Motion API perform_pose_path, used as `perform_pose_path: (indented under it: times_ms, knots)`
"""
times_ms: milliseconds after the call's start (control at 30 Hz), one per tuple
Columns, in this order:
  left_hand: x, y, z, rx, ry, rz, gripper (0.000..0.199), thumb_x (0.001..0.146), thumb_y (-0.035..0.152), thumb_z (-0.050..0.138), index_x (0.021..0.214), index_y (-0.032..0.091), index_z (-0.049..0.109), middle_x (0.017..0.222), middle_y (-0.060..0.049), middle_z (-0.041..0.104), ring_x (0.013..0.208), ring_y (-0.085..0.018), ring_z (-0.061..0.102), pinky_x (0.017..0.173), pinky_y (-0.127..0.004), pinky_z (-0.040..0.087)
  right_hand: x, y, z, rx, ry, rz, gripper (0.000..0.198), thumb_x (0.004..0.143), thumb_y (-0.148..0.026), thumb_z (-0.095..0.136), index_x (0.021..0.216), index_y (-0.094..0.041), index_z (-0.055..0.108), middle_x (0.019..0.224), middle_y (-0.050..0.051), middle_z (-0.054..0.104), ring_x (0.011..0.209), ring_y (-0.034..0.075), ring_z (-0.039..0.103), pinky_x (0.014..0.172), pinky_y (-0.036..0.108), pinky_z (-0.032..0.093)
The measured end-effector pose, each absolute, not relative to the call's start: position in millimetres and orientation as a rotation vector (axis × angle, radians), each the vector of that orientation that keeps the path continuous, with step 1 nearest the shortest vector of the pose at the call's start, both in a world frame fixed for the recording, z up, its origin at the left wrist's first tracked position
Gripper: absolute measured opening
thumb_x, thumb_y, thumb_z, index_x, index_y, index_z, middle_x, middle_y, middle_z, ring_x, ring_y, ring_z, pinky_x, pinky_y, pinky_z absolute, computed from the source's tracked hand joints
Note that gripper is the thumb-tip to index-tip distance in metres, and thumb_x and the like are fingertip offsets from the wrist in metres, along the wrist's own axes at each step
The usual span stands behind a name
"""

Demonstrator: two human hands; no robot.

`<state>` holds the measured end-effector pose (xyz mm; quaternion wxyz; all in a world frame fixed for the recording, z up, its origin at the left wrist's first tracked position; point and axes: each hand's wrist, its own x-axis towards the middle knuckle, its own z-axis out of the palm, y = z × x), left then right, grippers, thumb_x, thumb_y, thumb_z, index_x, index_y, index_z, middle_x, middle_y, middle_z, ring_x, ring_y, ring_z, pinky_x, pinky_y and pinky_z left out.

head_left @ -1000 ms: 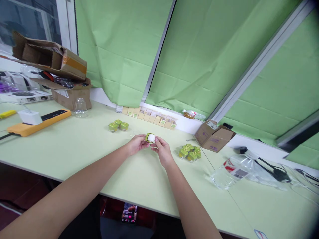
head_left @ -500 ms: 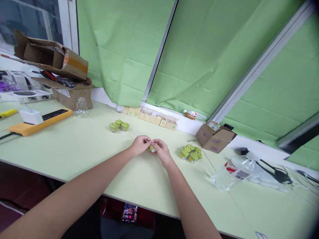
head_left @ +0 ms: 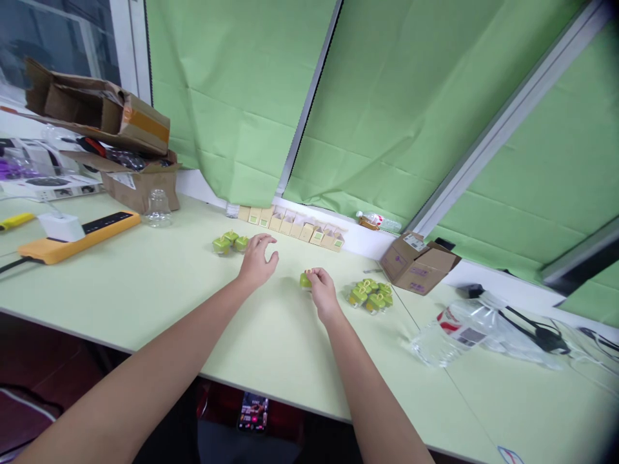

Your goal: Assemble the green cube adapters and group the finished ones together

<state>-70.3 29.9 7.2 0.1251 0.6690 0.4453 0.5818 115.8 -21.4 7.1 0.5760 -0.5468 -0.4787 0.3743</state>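
My right hand [head_left: 322,288] pinches a small green-lidded container [head_left: 305,281] over the middle of the table; its lower part is pale or see-through. My left hand [head_left: 260,261] is open, thumb and fingers apart, and holds nothing. Just left of it stands a small group of similar green-lidded clear containers [head_left: 222,245], partly behind the fingers. To the right of my right hand, several more green-lidded containers [head_left: 371,298] with yellow loops on top stand close together.
Several small cardboard boxes [head_left: 285,224] line the wall. An open carton [head_left: 416,263] and a large clear bottle [head_left: 452,332] are on the right. An orange power strip [head_left: 80,238], a clear jar [head_left: 157,209] and stacked cartons [head_left: 140,183] occupy the left. A phone [head_left: 253,412] lies below the table edge.
My hands have come apart. The left has let go of the green-lidded container and moved left and away from me, opening. The right has shifted slightly right with the container.
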Motion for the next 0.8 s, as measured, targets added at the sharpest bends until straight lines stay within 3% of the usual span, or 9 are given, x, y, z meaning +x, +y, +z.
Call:
perform_pose_path:
  times_ms: [133,200,333,500,700,800]
  knots:
    - [-79.8,44.9,-10.7,1.989,1.446,1.443,0.056,0.071,0.020,0.067,0.125,0.017,0.053,0.140,-0.016,0.040,0.135,-0.035,0.033,0.113,-0.047,0.027,118.4,-19.7,7.8,-1.251,-1.155,0.745,0.019,0.075,-0.039,0.061,0.076,-0.021,0.056,0.077,0.001,0.061,0.069,0.014,0.053,0.063,0.027,0.042]
    - [-82.2,50.9,-19.4,1.958,1.422,1.353,0.060,0.068,0.020,0.069,0.126,0.016,0.052,0.137,-0.017,0.044,0.132,-0.035,0.038,0.112,-0.046,0.030,118.4,-19.0,7.8,-1.230,-1.154,0.720,0.021,0.076,-0.041,0.061,0.076,-0.021,0.056,0.076,0.000,0.060,0.069,0.014,0.052,0.065,0.028,0.042]
    - [-81.6,50.7,-25.2,1.872,1.273,1.234,0.048,0.067,0.022,0.072,0.114,0.018,0.059,0.113,-0.013,0.062,0.108,-0.029,0.059,0.099,-0.040,0.043,116.2,-19.3,10.1,-1.164,-1.153,0.723,0.025,0.076,-0.045,0.064,0.078,-0.020,0.057,0.081,0.002,0.063,0.074,0.016,0.055,0.069,0.029,0.044]
    - [-64.5,29.5,-20.0,1.831,0.893,1.060,0.066,0.062,0.030,0.080,0.122,0.023,0.054,0.111,-0.009,0.066,0.098,-0.022,0.062,0.085,-0.031,0.047,110.1,-23.2,14.9,-1.011,-1.198,0.781,0.029,0.077,-0.047,0.066,0.082,-0.020,0.058,0.090,0.005,0.066,0.085,0.019,0.058,0.077,0.032,0.048]
    - [-46.9,10.9,-15.0,1.993,0.778,1.042,0.048,0.061,0.030,0.080,0.104,0.019,0.063,0.084,-0.003,0.062,0.073,-0.016,0.055,0.064,-0.026,0.042,105.8,-23.1,7.1,-1.046,-1.309,0.764,0.029,0.078,-0.048,0.065,0.084,-0.021,0.060,0.093,0.005,0.067,0.085,0.019,0.060,0.081,0.032,0.048]
    - [-46.3,9.5,-14.2,2.022,0.777,1.045,0.042,0.062,0.029,0.079,0.099,0.018,0.063,0.080,-0.001,0.058,0.070,-0.015,0.051,0.061,-0.025,0.040,106.4,-19.6,-0.6,-1.062,-1.349,0.760,0.028,0.079,-0.048,0.064,0.086,-0.021,0.061,0.095,0.004,0.067,0.086,0.018,0.060,0.082,0.032,0.048]
